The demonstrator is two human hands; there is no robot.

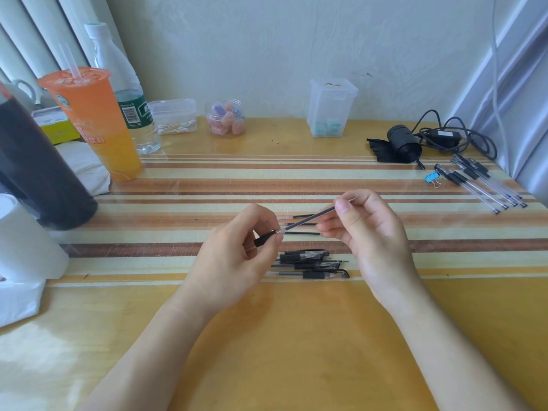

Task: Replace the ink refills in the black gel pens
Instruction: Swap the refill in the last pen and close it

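The surface (267, 336) is yellow-orange, crossed by cream, rust and dark brown stripes. The refill (308, 219) is dark — nearly black — with a clear tip end; the pens (308, 264) are black and clear. The cup (95, 120) is orange fading to yellow, the clip (430, 177) blue, the wall (267, 48) white.

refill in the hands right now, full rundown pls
The ink refill is a thin plastic tube, dark with ink along most of its length and clear at the right end. It hangs tilted above the table, right end higher. The right hand pinches that end; the left hand holds the black grip piece on its tip.
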